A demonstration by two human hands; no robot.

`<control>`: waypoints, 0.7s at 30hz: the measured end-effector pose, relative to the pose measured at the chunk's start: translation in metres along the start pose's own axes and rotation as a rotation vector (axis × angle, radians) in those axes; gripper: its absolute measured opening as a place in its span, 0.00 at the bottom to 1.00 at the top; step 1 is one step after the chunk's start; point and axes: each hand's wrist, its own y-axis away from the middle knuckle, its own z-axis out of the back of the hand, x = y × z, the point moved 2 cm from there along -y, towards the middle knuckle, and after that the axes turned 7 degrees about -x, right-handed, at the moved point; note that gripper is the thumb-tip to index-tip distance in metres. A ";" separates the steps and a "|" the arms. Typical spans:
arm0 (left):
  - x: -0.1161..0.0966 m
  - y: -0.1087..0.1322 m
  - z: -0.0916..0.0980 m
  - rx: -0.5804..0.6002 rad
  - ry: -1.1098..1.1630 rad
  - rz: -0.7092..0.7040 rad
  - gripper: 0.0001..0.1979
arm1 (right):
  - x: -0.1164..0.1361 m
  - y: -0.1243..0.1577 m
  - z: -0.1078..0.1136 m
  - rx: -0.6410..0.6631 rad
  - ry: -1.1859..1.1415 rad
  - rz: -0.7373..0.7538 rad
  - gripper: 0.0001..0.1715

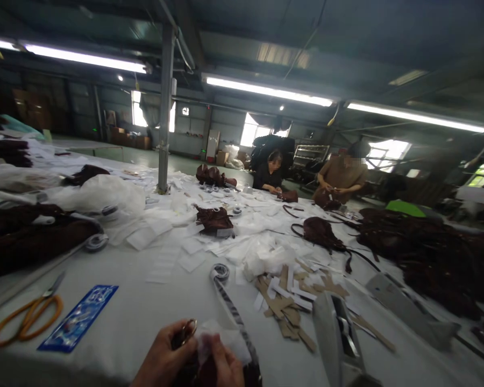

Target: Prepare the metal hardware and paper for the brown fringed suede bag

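Observation:
At the bottom edge my left hand point(163, 355) is closed around a small metal ring point(189, 329) fixed to a dark brown piece. My right hand point(221, 365) pinches white tissue paper point(226, 338) against that same brown piece point(204, 373). A striped tape strip point(234, 309) runs from its roll point(221, 271) down to my hands. Much of the brown piece is hidden below the frame.
Orange-handled scissors point(26, 317) and a blue card point(78, 317) lie left. A grey tape dispenser point(339, 333) stands right, beside brown and white paper scraps point(290, 301). Dark brown bags point(320, 234) and white wrappers cover the white table point(145, 306). Two people sit at the far end.

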 end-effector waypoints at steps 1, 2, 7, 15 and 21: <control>-0.001 0.001 0.000 0.006 0.004 0.003 0.24 | -0.003 -0.001 0.001 0.010 -0.034 -0.010 0.30; -0.002 0.001 0.000 0.003 0.011 0.008 0.23 | -0.007 -0.002 0.002 0.012 -0.053 -0.012 0.30; -0.004 0.000 -0.001 0.003 0.051 0.049 0.23 | -0.018 -0.008 0.006 0.014 -0.140 -0.113 0.30; 0.004 -0.006 0.002 0.028 -0.124 0.001 0.20 | -0.019 -0.007 0.007 -0.004 0.025 0.032 0.30; -0.013 0.002 -0.002 0.126 -0.018 0.100 0.19 | -0.013 -0.014 0.017 -0.122 -0.099 0.005 0.28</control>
